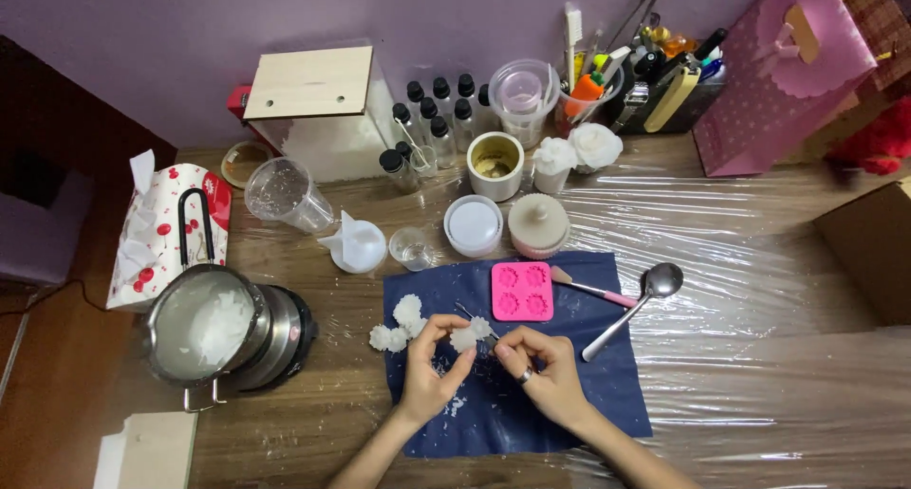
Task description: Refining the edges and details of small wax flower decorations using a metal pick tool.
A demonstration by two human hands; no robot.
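Both hands are working over the dark blue cloth [569, 394] on the tabletop [759, 356]: the left hand [429, 370] is pinching a small white wax flower [464, 338] in its grip, while the right hand [546, 366] is closing on a thin metal tool [472, 314] touching it. More white flowers [397, 326] are lying just beside the left hand, with a pink mould [522, 291], spoon [634, 308] and melting pot [211, 332] nearby.

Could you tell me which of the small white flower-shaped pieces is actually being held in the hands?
The white flower piece between the left hand and right hand. The other white pieces lie untouched at the blue cloth's left edge.
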